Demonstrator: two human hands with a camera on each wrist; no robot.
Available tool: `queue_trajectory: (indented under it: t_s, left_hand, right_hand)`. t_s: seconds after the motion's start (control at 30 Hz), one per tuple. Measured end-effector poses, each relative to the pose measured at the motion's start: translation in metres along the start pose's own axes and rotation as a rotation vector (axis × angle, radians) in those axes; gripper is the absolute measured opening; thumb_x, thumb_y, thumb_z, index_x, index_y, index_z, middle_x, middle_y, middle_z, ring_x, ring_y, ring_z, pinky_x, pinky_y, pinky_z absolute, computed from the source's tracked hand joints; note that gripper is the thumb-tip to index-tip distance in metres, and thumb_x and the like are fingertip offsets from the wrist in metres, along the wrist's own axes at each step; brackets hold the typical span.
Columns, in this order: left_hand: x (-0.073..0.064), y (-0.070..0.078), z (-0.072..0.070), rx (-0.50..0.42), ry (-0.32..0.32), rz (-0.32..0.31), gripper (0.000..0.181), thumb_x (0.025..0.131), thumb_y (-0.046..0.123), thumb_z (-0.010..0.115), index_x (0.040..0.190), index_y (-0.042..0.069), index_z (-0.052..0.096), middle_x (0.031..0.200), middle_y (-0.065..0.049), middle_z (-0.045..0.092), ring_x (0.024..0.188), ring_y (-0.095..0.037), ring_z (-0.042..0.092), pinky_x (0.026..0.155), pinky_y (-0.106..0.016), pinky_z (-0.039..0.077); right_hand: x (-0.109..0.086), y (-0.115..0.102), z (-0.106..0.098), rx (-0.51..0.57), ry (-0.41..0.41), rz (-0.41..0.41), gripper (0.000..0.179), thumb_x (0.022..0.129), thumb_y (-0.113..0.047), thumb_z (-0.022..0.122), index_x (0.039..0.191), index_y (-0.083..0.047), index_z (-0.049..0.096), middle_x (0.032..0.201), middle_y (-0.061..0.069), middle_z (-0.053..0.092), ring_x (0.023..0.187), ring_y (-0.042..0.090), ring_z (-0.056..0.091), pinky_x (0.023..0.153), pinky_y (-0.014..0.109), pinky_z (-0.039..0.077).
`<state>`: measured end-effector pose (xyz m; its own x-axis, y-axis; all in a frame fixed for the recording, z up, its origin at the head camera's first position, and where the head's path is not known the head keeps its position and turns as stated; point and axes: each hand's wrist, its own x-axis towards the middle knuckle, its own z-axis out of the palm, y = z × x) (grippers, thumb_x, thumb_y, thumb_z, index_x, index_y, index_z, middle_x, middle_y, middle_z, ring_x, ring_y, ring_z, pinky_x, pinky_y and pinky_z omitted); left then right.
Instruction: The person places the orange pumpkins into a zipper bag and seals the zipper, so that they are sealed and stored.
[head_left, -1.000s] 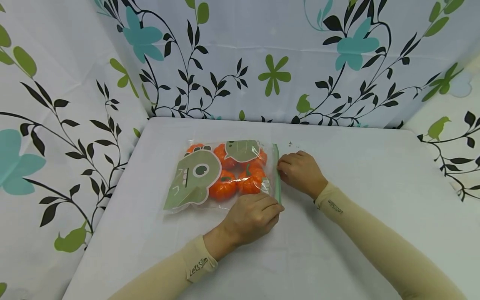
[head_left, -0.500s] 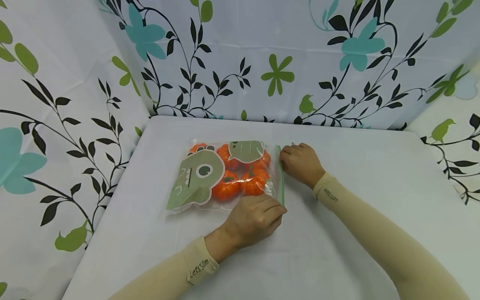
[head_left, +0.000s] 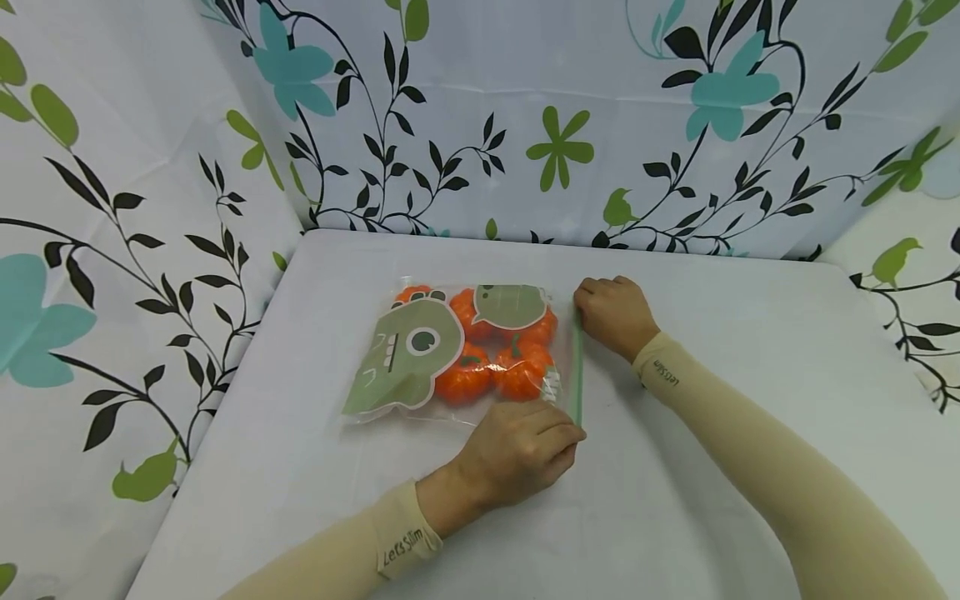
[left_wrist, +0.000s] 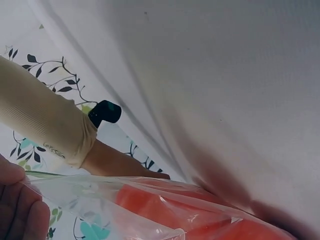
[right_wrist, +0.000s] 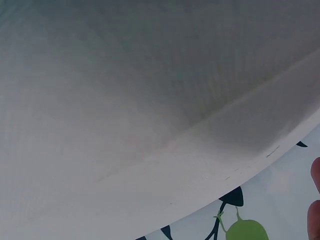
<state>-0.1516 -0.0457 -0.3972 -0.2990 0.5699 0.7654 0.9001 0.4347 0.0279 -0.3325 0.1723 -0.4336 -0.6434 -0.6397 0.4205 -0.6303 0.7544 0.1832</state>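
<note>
A clear zip bag [head_left: 491,412] with a green dinosaur print lies on the white table in the head view. Inside it are several small orange pumpkins [head_left: 462,377]. A green zip strip [head_left: 577,367] runs along its right end. My left hand [head_left: 517,454] pinches the near corner of that end between thumb and fingers. At the far end of the strip, my right hand [head_left: 615,315] pinches the other corner with curled fingers. The left wrist view has the bag's raised clear edge [left_wrist: 80,192] at my left fingers [left_wrist: 20,210]. Only fingertips [right_wrist: 315,220] show in the right wrist view.
The table [head_left: 712,333] is covered with white cloth. Its back edge meets a curtain [head_left: 450,100] printed with leaves and flowers, which also hangs at both sides. Beige sleeves [head_left: 405,533] cover both forearms.
Both hands and the bag have slid a little to the right together. The hands keep their hold at the two ends of the strip. The head view has shifted slightly.
</note>
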Motion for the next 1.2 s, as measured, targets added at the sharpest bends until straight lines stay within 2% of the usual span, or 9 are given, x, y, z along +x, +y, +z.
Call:
queue_trajectory:
  t_s: [0.23, 0.4, 0.53, 0.67, 0.77, 1.0, 1.1, 1.2]
  left_hand:
    - [-0.002, 0.006, 0.002, -0.02, -0.025, -0.037, 0.012, 0.077, 0.008, 0.074, 0.087, 0.013, 0.078, 0.082, 0.007, 0.072, 0.074, -0.005, 0.068, 0.074, -0.015, 0.054]
    - [-0.004, 0.008, 0.004, -0.053, -0.065, -0.133, 0.01, 0.077, 0.007, 0.075, 0.084, 0.013, 0.078, 0.079, 0.007, 0.072, 0.07, -0.005, 0.066, 0.07, -0.014, 0.054]
    - [-0.003, 0.008, 0.005, -0.084, -0.11, -0.214, 0.009, 0.077, 0.007, 0.077, 0.084, 0.013, 0.078, 0.077, 0.006, 0.072, 0.067, -0.006, 0.065, 0.065, -0.016, 0.053]
    - [0.002, 0.006, 0.006, -0.094, -0.157, -0.256, 0.01, 0.077, 0.007, 0.078, 0.083, 0.014, 0.079, 0.076, 0.007, 0.072, 0.067, -0.007, 0.065, 0.063, -0.017, 0.053]
    - [0.006, 0.003, 0.01, -0.097, -0.197, -0.258, 0.01, 0.078, 0.007, 0.078, 0.085, 0.015, 0.079, 0.078, 0.007, 0.073, 0.07, -0.007, 0.066, 0.066, -0.016, 0.053]
    - [0.01, 0.003, 0.025, -0.089, -0.305, -0.193, 0.013, 0.085, 0.011, 0.077, 0.094, 0.018, 0.081, 0.087, 0.009, 0.075, 0.079, -0.005, 0.07, 0.074, -0.015, 0.054]
    - [0.01, 0.004, 0.03, -0.088, -0.379, -0.202, 0.014, 0.086, 0.013, 0.077, 0.098, 0.019, 0.082, 0.091, 0.01, 0.076, 0.082, -0.005, 0.071, 0.073, -0.016, 0.054]
    - [0.01, 0.003, 0.033, -0.085, -0.482, -0.224, 0.016, 0.088, 0.018, 0.077, 0.104, 0.02, 0.081, 0.095, 0.011, 0.076, 0.084, -0.005, 0.071, 0.071, -0.018, 0.055]
  right_hand:
    - [-0.001, 0.003, 0.003, 0.0, 0.006, 0.02, 0.007, 0.082, 0.001, 0.064, 0.081, -0.003, 0.069, 0.081, 0.009, 0.068, 0.069, 0.027, 0.067, 0.056, 0.038, 0.048]
    - [0.007, 0.002, -0.002, -0.023, 0.006, 0.021, 0.007, 0.084, 0.002, 0.065, 0.08, -0.002, 0.069, 0.083, 0.01, 0.069, 0.07, 0.029, 0.067, 0.056, 0.04, 0.049]
    - [0.014, 0.002, -0.005, -0.055, -0.026, 0.028, 0.007, 0.084, 0.002, 0.066, 0.081, -0.002, 0.07, 0.081, 0.011, 0.068, 0.069, 0.029, 0.067, 0.056, 0.04, 0.05]
    - [0.017, 0.006, -0.008, -0.078, -0.054, 0.04, 0.006, 0.083, 0.004, 0.066, 0.081, -0.001, 0.07, 0.079, 0.011, 0.067, 0.067, 0.029, 0.066, 0.056, 0.04, 0.051]
    - [0.015, 0.01, -0.009, -0.078, -0.076, 0.068, 0.006, 0.083, 0.004, 0.066, 0.082, 0.0, 0.069, 0.08, 0.012, 0.066, 0.068, 0.031, 0.066, 0.057, 0.043, 0.052]
    - [0.002, 0.019, -0.011, -0.044, -0.146, 0.176, 0.011, 0.087, 0.0, 0.064, 0.092, -0.002, 0.072, 0.088, 0.013, 0.07, 0.073, 0.031, 0.069, 0.061, 0.047, 0.055]
    - [-0.001, 0.021, -0.015, -0.017, -0.161, 0.217, 0.014, 0.086, -0.001, 0.066, 0.097, -0.005, 0.074, 0.092, 0.011, 0.071, 0.073, 0.031, 0.07, 0.063, 0.047, 0.057]
    - [-0.002, 0.022, -0.021, 0.007, -0.173, 0.255, 0.016, 0.085, -0.005, 0.071, 0.1, -0.006, 0.075, 0.096, 0.012, 0.072, 0.073, 0.031, 0.07, 0.063, 0.047, 0.057]
